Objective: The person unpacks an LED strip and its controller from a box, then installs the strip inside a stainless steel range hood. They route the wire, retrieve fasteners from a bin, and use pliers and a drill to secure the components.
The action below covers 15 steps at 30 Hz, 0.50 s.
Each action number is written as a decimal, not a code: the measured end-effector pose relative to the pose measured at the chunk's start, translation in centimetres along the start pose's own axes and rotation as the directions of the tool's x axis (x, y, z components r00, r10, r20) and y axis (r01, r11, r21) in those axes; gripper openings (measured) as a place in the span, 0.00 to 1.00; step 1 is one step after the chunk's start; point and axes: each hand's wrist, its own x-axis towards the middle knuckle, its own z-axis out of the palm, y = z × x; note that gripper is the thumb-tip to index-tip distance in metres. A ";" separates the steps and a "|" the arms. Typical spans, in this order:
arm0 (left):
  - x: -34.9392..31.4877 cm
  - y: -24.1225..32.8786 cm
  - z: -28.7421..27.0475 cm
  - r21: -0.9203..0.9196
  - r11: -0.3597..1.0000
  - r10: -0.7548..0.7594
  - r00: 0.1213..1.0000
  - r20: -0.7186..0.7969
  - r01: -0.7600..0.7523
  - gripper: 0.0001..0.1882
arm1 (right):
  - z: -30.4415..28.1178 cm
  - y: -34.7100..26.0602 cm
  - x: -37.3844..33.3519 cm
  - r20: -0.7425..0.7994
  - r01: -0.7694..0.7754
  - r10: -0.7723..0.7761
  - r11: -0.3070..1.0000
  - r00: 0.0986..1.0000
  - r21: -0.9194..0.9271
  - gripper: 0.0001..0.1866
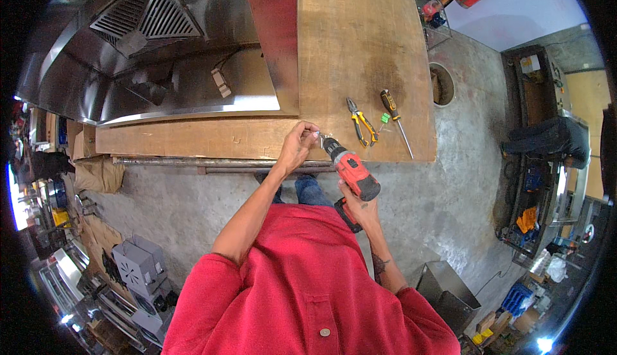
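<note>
My right hand grips the handle of a red and black cordless drill, its nose pointing up-left toward the front edge of a wooden workbench. My left hand is pinched on something small and pale right at the drill's tip; what it is cannot be made out. Just right of the drill, yellow-handled pliers and a yellow and black screwdriver lie on the wood, with a small green piece between them.
A large stainless steel hood with a louvred vent lies on the bench's left half. A metal bar runs below the bench edge. On the concrete floor stand grey metal boxes at lower left and a steel bin at lower right.
</note>
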 end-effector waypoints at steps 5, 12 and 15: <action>-0.1 -0.4 0.1 0.001 1.000 0.009 1.000 -0.005 -0.009 0.07 | -0.1 0.2 0.0 0.018 -0.078 0.078 0.997 0.997 0.016 0.15; -0.9 0.2 -0.5 0.314 0.914 0.253 0.966 0.054 -0.257 0.06 | -0.3 2.2 0.2 0.030 0.068 -0.069 0.997 0.997 0.040 0.16; -1.0 0.2 -1.5 0.418 0.812 0.382 0.913 0.145 -0.406 0.07 | -1.3 0.6 0.4 0.160 -0.188 0.164 0.970 0.973 0.153 0.14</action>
